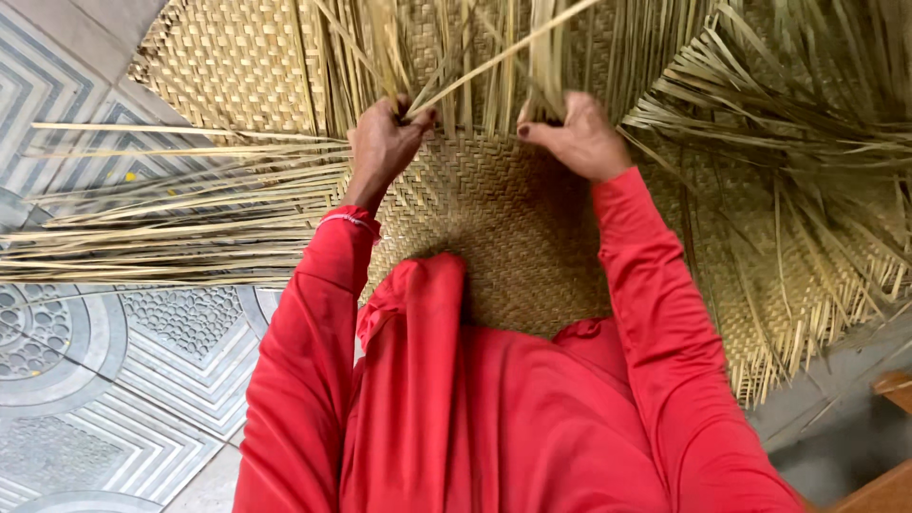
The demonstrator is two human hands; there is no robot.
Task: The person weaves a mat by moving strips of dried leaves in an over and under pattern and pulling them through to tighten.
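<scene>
A large woven straw mat (494, 218) lies on the floor in front of me, its upper edge ending in loose unwoven strips (475, 66). My left hand (385, 142) pinches a few of those pale strips at the weaving edge. My right hand (575, 138) grips another bunch of strips a little to the right, fingers curled around them. Both arms wear red sleeves, and red cloth (446, 399) covers my lap below the mat.
Long loose straw strips (161, 209) fan out to the left over patterned grey floor tiles (114, 380). More loose strips (788, 104) bunch at the upper right. A wooden edge (893, 389) shows at the lower right corner.
</scene>
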